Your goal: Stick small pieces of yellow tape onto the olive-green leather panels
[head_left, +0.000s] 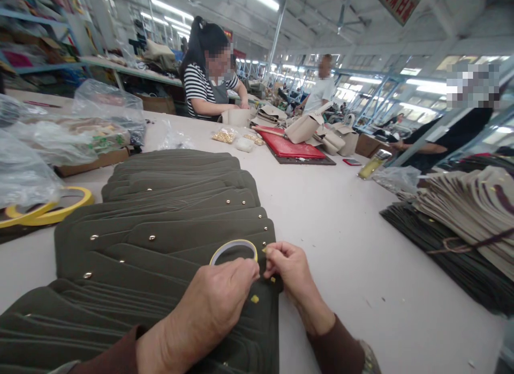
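Note:
My left hand (225, 288) is closed around a nearly used-up roll of yellow tape (234, 243), whose ring stands up above my fingers. Just to the right, my right hand (287, 261) pinches a small yellow bit of tape (264, 250) between thumb and fingertips. Both hands hover over overlapping dark olive panels (168, 218) with round metal studs, fanned out in rows on the table. Small yellow tape pieces (255, 299) lie on the panel below my hands.
More yellow tape rolls (60, 205) and plastic bags lie at left. Stacked beige pieces (469, 202) over dark ones stand at right, near a bottle (374, 164). Across the pale table (333, 245), a person in stripes (209, 90) works by a red pad (289, 144) and beige bags.

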Tool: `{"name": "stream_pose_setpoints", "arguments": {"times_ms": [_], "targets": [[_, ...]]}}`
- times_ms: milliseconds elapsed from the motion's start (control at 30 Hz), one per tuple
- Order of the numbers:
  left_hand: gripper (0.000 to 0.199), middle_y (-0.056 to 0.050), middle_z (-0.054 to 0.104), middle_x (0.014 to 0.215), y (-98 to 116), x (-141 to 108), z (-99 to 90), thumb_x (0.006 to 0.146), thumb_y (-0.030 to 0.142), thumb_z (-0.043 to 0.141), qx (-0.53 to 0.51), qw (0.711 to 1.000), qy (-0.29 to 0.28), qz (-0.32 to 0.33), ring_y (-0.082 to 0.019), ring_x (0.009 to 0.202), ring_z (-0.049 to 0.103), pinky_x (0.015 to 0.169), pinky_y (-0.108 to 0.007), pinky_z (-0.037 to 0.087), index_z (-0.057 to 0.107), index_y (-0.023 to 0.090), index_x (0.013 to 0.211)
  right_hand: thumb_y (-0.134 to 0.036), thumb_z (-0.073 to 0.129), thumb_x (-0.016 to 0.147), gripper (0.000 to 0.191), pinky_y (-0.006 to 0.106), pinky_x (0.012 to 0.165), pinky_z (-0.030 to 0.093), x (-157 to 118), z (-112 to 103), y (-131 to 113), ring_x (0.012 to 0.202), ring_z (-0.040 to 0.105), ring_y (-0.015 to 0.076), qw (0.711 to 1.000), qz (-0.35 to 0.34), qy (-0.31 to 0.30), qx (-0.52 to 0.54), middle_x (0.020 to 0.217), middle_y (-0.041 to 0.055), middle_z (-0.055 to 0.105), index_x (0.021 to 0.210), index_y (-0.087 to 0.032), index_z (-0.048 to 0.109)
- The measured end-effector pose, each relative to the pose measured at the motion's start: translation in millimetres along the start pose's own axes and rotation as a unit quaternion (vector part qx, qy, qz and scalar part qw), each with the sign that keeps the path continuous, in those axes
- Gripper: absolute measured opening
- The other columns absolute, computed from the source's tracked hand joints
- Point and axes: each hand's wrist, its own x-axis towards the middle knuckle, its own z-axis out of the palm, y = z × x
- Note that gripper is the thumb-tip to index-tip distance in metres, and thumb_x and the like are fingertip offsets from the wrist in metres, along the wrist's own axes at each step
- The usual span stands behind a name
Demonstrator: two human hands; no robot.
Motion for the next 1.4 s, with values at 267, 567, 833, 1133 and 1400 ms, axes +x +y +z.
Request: {"name": "stream_pose_setpoints", "arguments": {"times_ms": [267,567,833,1133,1400], "targets": [[0.024,-0.004,0.058,0.091,-5.1,14.2,-5.9,0.087,0.005,0.039,0.124,0.958,-0.216,-0.141,-0.019,0.084,0.057,0.067,-0.028,0.049,0.055,0.021,0.093,-0.048,0.073,0.069,0.036,0.019,0.042,0.046,21.5,-19.4,10.4,0.043,0.058,0.0106,0.997,-0.025,-0.002,-0.078,0.056,0.0005,0.063,0.074,-0.013,0.068],[0.028,-0.006,0.057,0.091,-5.8,12.9,-3.0,0.085,0.003,0.035,0.113,0.958,-0.227,-0.136,-0.021,0.084,0.057,0.070,-0.033,0.050,0.055,0.020,0.094,-0.040,0.057,0.081,0.026,0.022,0.042,0.044,23.1,-5.5,8.9,0.042,0.056,0.0123,0.961,-0.113,0.026,-0.253,0.057,0.0003,0.063,0.072,-0.017,0.066],[0.025,-0.005,0.058,0.092,-8.4,10.2,-5.5,0.089,0.007,0.035,0.120,0.960,-0.206,-0.144,-0.020,0.083,0.056,0.068,-0.030,0.049,0.056,0.021,0.094,-0.041,0.060,0.080,0.032,0.020,0.036,0.043,23.0,-9.1,9.2,0.037,0.053,0.0120,0.976,-0.069,0.051,-0.198,0.052,-0.0048,0.059,0.100,-0.017,0.059],[0.024,-0.006,0.062,0.101,-15.3,16.8,-19.4,0.092,0.010,0.035,0.174,0.964,-0.116,-0.166,-0.022,0.096,0.054,0.079,-0.033,0.049,0.057,0.020,0.094,-0.027,0.060,0.083,0.017,0.028,0.064,0.047,17.8,-4.7,11.9,0.063,0.063,0.0173,0.921,-0.195,0.060,-0.331,0.069,0.0045,0.069,0.075,-0.018,0.072],[0.040,-0.007,0.066,0.099,-36.7,23.5,-4.3,0.086,0.004,0.034,0.179,0.956,-0.148,-0.176,-0.023,0.097,0.060,0.082,-0.037,0.050,0.064,0.023,0.102,-0.017,0.058,0.081,0.018,0.024,0.060,0.045,29.3,-1.0,8.6,0.064,0.063,0.0161,0.932,-0.183,0.072,-0.303,0.067,0.0016,0.069,0.070,-0.018,0.073]]}}
